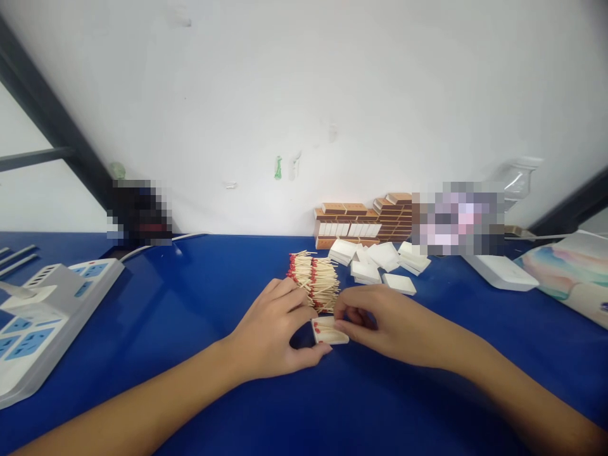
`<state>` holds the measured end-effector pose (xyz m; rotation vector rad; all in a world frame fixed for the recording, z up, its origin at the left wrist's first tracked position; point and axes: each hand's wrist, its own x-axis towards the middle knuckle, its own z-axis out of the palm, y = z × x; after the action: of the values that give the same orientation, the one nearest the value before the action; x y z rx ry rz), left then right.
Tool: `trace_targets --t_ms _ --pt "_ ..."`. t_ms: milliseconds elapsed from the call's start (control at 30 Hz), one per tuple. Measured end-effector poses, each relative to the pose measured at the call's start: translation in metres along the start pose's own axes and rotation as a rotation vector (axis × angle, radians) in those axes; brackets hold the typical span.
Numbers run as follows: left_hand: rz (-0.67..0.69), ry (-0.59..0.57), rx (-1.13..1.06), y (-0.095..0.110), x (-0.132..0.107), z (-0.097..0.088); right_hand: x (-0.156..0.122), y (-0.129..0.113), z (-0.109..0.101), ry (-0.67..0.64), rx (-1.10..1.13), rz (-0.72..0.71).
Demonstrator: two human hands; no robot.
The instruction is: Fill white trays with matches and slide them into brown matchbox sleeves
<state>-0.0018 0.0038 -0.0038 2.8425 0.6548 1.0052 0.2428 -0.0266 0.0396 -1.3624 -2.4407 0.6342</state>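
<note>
A small white matchbox tray [336,337] lies on the blue table with a few red-headed matches [325,328] in it. Thumb and index finger of my left hand [278,329] grip the tray from its left end. My right hand [375,316] is closed in a pinch over the tray's right part, its fingertips on the match sticks; how many it holds is hidden. Just behind the tray lies a big pile of matches [323,282], heads mostly to the left. The other fingers of my left hand rest against that pile.
Several white trays [365,272] lie loosely behind the pile. Brown matchboxes [396,218] are stacked against the wall. A white power strip [102,297] is at the left. On the right are a white box [501,272] and a colourful packet [565,266]. Two patches are blurred out.
</note>
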Motion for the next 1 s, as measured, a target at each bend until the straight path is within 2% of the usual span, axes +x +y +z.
trace_targets --t_ms 133,367,833,1000 --pt "0.000 -0.005 -0.011 0.001 0.001 -0.001 0.002 0.006 -0.006 0.051 -0.052 0.038" --pt "0.006 -0.003 -0.007 0.001 0.000 -0.001 0.004 0.014 -0.003 -0.050 -0.093 0.061" --pt "0.051 -0.069 -0.034 0.004 0.003 -0.005 0.005 0.011 -0.005 -0.058 -0.082 0.068" --pt "0.060 -0.057 -0.025 0.004 0.001 -0.004 0.005 0.012 -0.002 -0.051 -0.072 0.069"
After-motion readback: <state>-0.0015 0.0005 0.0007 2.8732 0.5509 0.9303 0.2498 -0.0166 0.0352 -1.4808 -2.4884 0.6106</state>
